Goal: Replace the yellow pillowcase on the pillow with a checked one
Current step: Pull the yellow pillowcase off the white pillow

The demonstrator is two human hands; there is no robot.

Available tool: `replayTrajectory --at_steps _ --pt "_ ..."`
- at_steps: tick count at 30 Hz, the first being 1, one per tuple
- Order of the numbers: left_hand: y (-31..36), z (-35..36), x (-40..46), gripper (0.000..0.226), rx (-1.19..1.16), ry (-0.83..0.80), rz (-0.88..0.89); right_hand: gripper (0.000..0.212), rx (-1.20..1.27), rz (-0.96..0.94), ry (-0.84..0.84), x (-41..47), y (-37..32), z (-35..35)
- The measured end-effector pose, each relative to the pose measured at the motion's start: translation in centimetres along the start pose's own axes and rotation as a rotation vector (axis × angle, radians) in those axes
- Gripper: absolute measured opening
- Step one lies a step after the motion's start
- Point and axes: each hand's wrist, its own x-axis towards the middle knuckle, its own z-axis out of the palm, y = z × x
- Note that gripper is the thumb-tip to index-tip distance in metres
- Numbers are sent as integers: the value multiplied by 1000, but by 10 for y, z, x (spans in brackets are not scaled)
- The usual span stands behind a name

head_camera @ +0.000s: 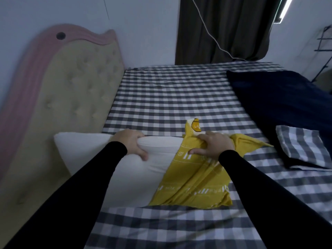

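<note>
A white pillow (89,153) lies across the near part of the bed, its left two thirds bare. The yellow pillowcase (194,184) with white printed lines covers only the pillow's right end and is bunched up there. My left hand (132,142) grips the bare pillow's far edge, fingers over the top and thumb on the near side. My right hand (215,145) clutches a gathered fold of the yellow pillowcase. A folded checked pillowcase (301,146) in grey and white lies to the right, apart from both hands.
The bed has a grey-and-white checked sheet (170,97). A dark blue blanket (280,101) lies on its right side, under the folded checked cloth. A padded cream and pink headboard (71,90) stands at the left. Dark curtains (226,27) hang behind.
</note>
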Motion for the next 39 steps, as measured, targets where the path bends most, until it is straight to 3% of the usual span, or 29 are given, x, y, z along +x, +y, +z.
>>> replayTrajectory --at_steps 3,6,9,12,16,19,21,24,31,39 --pt "0 12 2 82 124 -39 45 101 54 -50 -5 -5 0 12" --pt "7 16 8 93 267 -17 78 95 40 -71 172 -4 2 24" --pt "27 22 10 82 153 -35 100 86 102 141 245 1 10 29" --pt "45 31 14 81 9 -24 113 77 227 358 175 2 25 34" --pt "59 41 28 110 150 -40 168 80 291 373 164 -4 32 31" --pt "63 48 38 112 230 -17 174 82 325 472 138 -7 33 34" --pt "69 52 42 114 228 -3 184 86 497 563 117 -10 35 37" --pt "81 56 43 104 191 -17 182 79 741 600 114 -7 40 37" --pt "73 58 36 87 -53 42 157 75 793 593 100 -6 47 28" --pt "61 32 41 68 -65 43 77 75 768 532 226 -1 43 2"
